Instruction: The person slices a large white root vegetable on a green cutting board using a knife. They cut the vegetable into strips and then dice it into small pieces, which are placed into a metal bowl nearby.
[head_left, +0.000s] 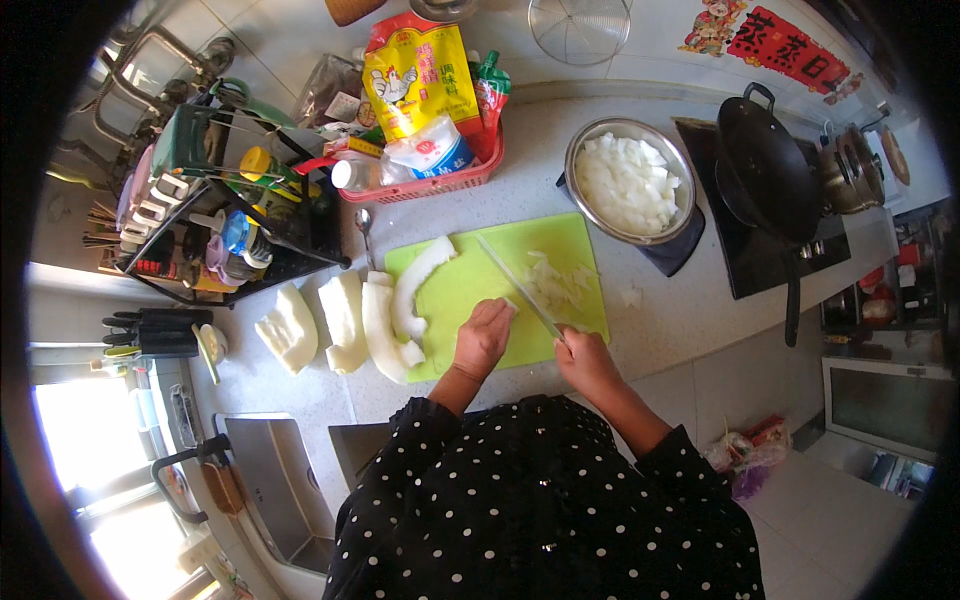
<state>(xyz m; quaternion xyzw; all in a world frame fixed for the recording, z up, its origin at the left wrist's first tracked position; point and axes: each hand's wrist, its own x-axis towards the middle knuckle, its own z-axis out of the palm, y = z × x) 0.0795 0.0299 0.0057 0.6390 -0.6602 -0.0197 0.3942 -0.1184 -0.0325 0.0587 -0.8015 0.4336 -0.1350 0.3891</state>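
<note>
My right hand (589, 361) grips a kitchen knife (517, 285), its blade slanting away to the upper left across a green cutting board (457, 300). Beside the blade, the bent fingers of my left hand (481, 337) press on a small white piece of peeled gourd (512, 306), mostly hidden under them. Thin white slices (559, 281) lie scattered on the board to the right of the knife. A curved gourd strip (420, 281) rests on the board's left side, and another strip (381, 330) overlaps its left edge. Two thicker peeled chunks (289, 328) (343, 322) sit on the counter further left.
A steel bowl (574, 180) of cut white pieces stands behind the board, right of a red basket (420, 189) of seasonings. A black wok (769, 172) sits on the stove (757, 262). At left are a spice rack (285, 262), a knife block (169, 332) and a sink (277, 480).
</note>
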